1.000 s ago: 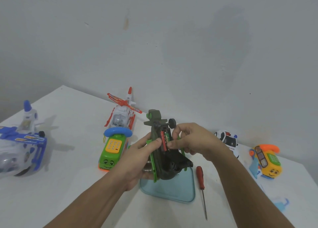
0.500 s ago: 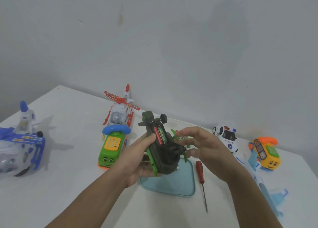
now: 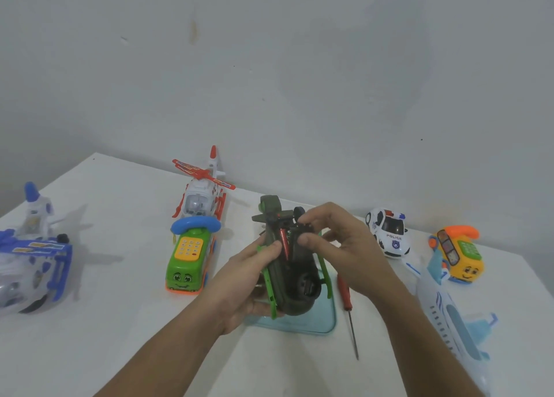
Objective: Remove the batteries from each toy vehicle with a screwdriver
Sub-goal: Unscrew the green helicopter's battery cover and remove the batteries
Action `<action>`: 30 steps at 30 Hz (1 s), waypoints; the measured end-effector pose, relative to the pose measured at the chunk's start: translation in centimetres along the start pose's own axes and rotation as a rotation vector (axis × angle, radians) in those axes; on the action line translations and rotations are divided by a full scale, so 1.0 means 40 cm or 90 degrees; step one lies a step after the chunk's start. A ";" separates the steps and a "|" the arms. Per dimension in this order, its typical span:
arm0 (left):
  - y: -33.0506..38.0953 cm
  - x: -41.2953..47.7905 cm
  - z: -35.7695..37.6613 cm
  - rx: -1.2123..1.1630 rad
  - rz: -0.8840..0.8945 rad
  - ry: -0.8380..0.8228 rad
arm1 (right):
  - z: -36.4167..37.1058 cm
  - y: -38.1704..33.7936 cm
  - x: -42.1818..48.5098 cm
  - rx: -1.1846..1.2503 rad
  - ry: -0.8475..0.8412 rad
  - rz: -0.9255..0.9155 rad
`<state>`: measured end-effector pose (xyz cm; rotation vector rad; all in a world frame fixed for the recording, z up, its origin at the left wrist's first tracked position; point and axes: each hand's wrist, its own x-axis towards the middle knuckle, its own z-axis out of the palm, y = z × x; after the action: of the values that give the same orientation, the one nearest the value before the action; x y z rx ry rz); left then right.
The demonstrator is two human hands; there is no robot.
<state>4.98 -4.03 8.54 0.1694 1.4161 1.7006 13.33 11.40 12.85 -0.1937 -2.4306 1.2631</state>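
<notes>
Holds a dark olive toy helicopter (image 3: 295, 279) belly-up just above a teal tray (image 3: 328, 321), near the middle of a white table (image 3: 120, 321). Grips it from the left side with the left hand (image 3: 244, 282): fingers curled under the body, thumb pressed along the bright green skid. Sets the right hand (image 3: 341, 243) on the tail end, forefinger hooked over the top beside a small black wheel, thumb tip against the dark body below, the two pinching the toy at its open battery compartment, the other fingers loosely curled behind. Shows a red battery (image 3: 284, 242) lying lengthwise in that compartment, just left of the right thumb. Cannot tell whether anything else sits between thumb and forefinger. Leaves a red-handled screwdriver (image 3: 349, 309) flat on the table just right of the tray, handle toward the wall, tip toward the near edge, touched by neither hand. Finds, left of the tray, a green bus-shaped toy phone (image 3: 187, 261) with a blue handset on top and, right behind it near the wall, a white and red helicopter (image 3: 204, 192). Has at the far left a blue and white toy (image 3: 30, 255), partly cut off by the frame edge. Has on the right a white police car (image 3: 389, 234) close to the wall, a yellow and orange phone car (image 3: 458, 252) further right, and a white and pale blue airplane (image 3: 449, 321) nearer, running out at the lower right.
</notes>
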 end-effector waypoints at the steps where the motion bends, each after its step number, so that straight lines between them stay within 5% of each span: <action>1: 0.000 0.000 0.002 0.000 0.006 0.001 | -0.001 0.001 0.006 -0.012 0.004 -0.007; 10: -0.005 -0.001 0.014 -0.015 0.038 -0.040 | 0.008 0.022 0.022 -0.061 0.030 -0.005; 30: -0.008 0.001 0.017 0.044 0.042 -0.034 | 0.004 0.049 0.015 0.376 -0.004 0.245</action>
<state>5.52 -3.52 8.47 0.3010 1.4443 1.6877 12.60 12.60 11.37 -0.4982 -1.9662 2.0825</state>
